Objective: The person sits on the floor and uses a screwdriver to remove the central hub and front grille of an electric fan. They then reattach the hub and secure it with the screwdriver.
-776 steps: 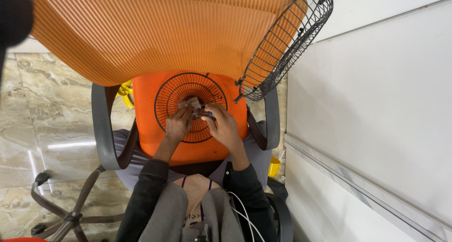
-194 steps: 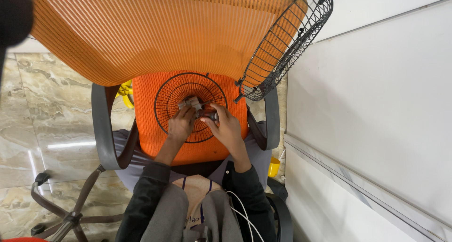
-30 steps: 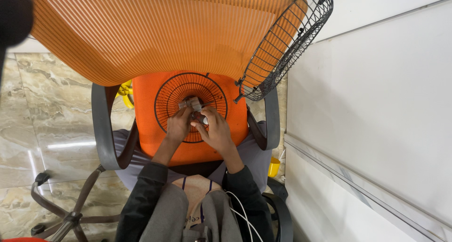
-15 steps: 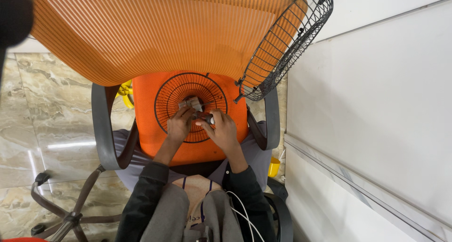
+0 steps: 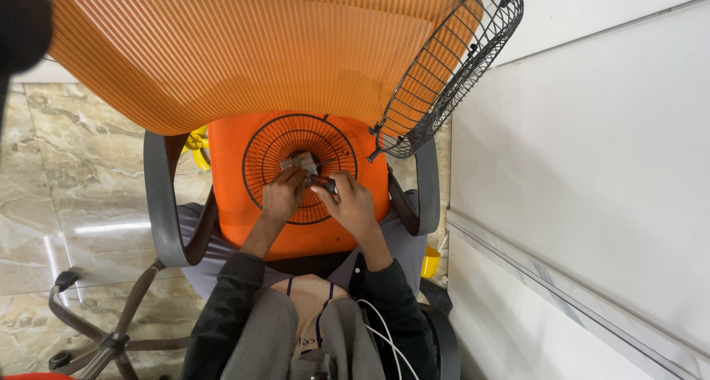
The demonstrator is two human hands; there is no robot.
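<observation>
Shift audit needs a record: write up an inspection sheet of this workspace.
Surface: orange mesh seat of a grey-armed office chair; bare mesh around the work.
Job's things: round black wire fan guard flat on the seat; small grey metal part at its hub; dark red-banded tool.
Clutter: second black wire fan guard leaning upright against the chair back; yellow objects behind the chair.
Grippers: left hand on the hub part; right hand grips the tool.
Cables: white cable on the lap.
Surroundings: marble floor tiles; white wall panel.
</observation>
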